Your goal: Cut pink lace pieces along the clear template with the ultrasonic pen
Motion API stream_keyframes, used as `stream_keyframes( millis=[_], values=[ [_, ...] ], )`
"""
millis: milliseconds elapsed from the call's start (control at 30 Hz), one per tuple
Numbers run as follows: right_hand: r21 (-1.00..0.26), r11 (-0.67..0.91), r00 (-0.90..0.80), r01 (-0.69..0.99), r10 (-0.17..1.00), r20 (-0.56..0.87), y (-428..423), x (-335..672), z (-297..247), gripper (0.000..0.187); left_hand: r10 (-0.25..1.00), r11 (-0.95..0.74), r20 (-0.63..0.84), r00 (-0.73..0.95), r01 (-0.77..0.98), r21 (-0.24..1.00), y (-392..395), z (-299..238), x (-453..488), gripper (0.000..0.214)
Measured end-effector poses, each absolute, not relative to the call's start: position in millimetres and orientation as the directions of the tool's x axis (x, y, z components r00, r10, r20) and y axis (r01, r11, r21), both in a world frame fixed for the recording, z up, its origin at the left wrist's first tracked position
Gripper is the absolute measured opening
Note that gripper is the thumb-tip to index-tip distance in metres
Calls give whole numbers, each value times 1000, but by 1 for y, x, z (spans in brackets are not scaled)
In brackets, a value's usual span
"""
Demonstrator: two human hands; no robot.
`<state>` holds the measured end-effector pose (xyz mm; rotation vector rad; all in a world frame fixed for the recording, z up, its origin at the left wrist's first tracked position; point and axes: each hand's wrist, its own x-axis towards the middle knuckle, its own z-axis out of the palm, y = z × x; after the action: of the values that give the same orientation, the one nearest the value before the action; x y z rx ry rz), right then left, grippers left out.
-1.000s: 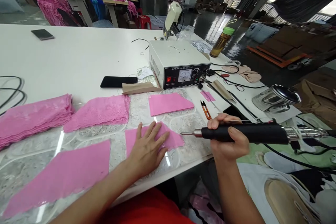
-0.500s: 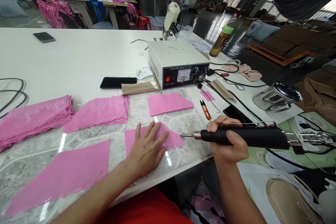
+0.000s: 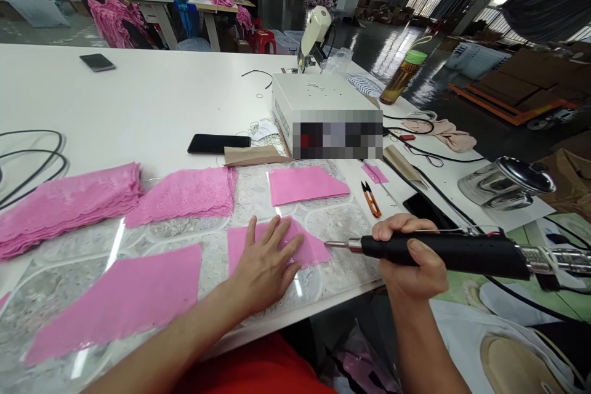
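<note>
My left hand (image 3: 268, 265) lies flat with fingers spread on a small pink fabric piece (image 3: 316, 247), pressing it to the clear patterned mat (image 3: 161, 235). Wrapped around a black handheld ultrasonic tool (image 3: 443, 253) is my right hand (image 3: 413, 258). The tool's thin metal tip points left and meets the fabric's pointed right end. A larger pink fabric piece (image 3: 124, 295) lies flat to the left. Beyond my left hand is a neat pink stack (image 3: 307, 184). Two piles of pink lace fabric (image 3: 189, 197) sit farther left.
A pale control box (image 3: 327, 89) stands behind the mat, its front blurred. Orange-handled thread snips (image 3: 370, 200), a lidded glass mug (image 3: 501, 183), a phone (image 3: 217, 143) and a bottle (image 3: 402, 77) are on the table. Black cables run along the right. People work at the back.
The camera view has shifted slightly, so the whole scene sits a little farther right. Both hands keep their hold, with the tool's tip still at the fabric's right end.
</note>
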<state>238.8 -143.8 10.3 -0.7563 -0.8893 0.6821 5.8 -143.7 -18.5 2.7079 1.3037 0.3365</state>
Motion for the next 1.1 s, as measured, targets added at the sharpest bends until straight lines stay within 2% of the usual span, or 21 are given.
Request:
stream_keyframes(
  millis=[700,1100],
  values=[
    [-792,562,398,-239,801,448,-132,217,12,17,785,-619,144,603,754,218,-146,-18,7,44],
    [-814,546,394,-199,805,443,-132,219,10,11,791,-611,146,594,756,234,-146,-18,7,44]
  ],
)
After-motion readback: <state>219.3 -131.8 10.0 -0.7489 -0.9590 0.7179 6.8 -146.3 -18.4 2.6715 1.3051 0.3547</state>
